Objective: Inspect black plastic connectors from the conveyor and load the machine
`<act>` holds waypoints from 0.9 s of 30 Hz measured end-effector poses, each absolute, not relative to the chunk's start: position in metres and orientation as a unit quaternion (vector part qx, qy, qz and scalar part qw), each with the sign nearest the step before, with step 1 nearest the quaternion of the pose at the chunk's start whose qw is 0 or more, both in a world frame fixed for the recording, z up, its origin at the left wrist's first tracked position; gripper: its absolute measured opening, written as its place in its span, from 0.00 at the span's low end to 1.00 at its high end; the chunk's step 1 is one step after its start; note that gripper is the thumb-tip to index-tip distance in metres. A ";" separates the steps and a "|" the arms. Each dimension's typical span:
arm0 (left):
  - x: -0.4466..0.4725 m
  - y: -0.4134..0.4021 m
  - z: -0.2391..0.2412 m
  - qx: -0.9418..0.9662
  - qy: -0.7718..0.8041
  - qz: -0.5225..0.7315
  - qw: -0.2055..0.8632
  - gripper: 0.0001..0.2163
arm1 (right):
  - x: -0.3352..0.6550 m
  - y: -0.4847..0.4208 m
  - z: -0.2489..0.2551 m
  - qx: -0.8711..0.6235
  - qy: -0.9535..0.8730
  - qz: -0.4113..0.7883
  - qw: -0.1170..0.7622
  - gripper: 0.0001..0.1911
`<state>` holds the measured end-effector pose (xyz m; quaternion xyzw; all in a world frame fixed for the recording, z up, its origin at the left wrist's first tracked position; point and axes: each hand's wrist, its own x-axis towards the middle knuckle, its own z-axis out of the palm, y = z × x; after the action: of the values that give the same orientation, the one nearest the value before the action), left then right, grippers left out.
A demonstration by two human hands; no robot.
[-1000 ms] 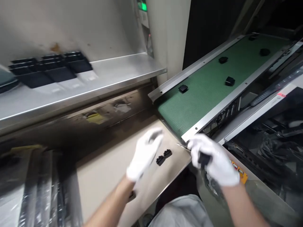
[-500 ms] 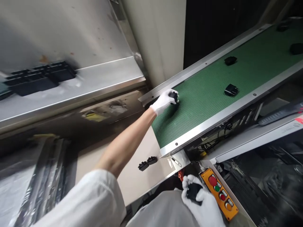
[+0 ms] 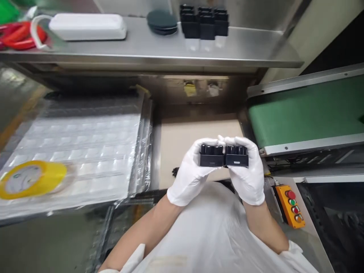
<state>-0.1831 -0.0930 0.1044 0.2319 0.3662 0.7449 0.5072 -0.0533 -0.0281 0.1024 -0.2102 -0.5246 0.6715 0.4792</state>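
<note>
Both hands wear white gloves and meet in front of my body, above the beige work surface (image 3: 176, 144). My left hand (image 3: 187, 172) is closed around a black plastic block (image 3: 212, 160) with a row of shiny rounded tops. A matching black plastic block (image 3: 236, 160), with a small pale mark on its front, sits in the grip of my right hand (image 3: 248, 180). The two blocks are side by side, their inner ends almost touching. Left of my left wrist, a small black piece (image 3: 174, 171) on the surface is partly hidden by the glove.
Clear plastic trays (image 3: 85, 151) lie stacked at left, with a yellow tape roll (image 3: 54, 176) on top. The metal shelf (image 3: 136, 49) ahead holds several black blocks (image 3: 206, 28), dark discs (image 3: 162, 22) and a white device (image 3: 88, 26). A green conveyor (image 3: 307, 110) and orange button box (image 3: 290, 206) stand right.
My left hand has left the conveyor with a black piece and come beside my right hand. My view has swung left, bringing trays and tape into sight.
</note>
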 end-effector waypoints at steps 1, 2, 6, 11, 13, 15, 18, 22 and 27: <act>-0.198 -0.108 0.104 0.232 0.372 0.744 0.505 0.22 | -0.068 -0.043 0.102 -0.219 -0.523 0.673 0.475 0.25; -0.210 -0.122 0.103 0.234 0.378 0.741 0.503 0.22 | -0.080 -0.056 0.101 -0.228 -0.523 0.672 0.472 0.24; -0.239 -0.161 0.101 0.263 0.432 0.723 0.470 0.19 | -0.114 -0.097 0.104 -0.257 -0.557 0.636 0.469 0.25; -0.242 -0.175 0.099 0.378 0.529 0.695 0.307 0.19 | -0.140 -0.124 0.105 -0.327 -0.688 0.443 0.473 0.32; -0.241 -0.173 0.099 0.392 0.545 0.687 0.278 0.21 | -0.146 -0.126 0.104 -0.341 -0.719 0.391 0.462 0.36; -0.241 -0.169 0.101 0.374 0.549 0.687 0.295 0.22 | -0.149 -0.123 0.102 -0.348 -0.727 0.389 0.446 0.39; -0.242 -0.159 0.102 0.344 0.532 0.691 0.349 0.24 | -0.147 -0.112 0.099 -0.348 -0.726 0.410 0.428 0.43; -0.245 -0.144 0.099 0.327 0.470 0.685 0.451 0.30 | -0.134 -0.090 0.094 -0.323 -0.736 0.424 0.417 0.46; -0.245 -0.125 0.097 0.300 0.414 0.647 0.566 0.32 | -0.110 -0.065 0.083 -0.294 -0.750 0.433 0.405 0.39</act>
<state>-0.2454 -0.1247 0.0965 0.3002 0.4140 0.6470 0.5656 -0.1100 -0.0645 0.0832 -0.2937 -0.7500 0.4326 0.4051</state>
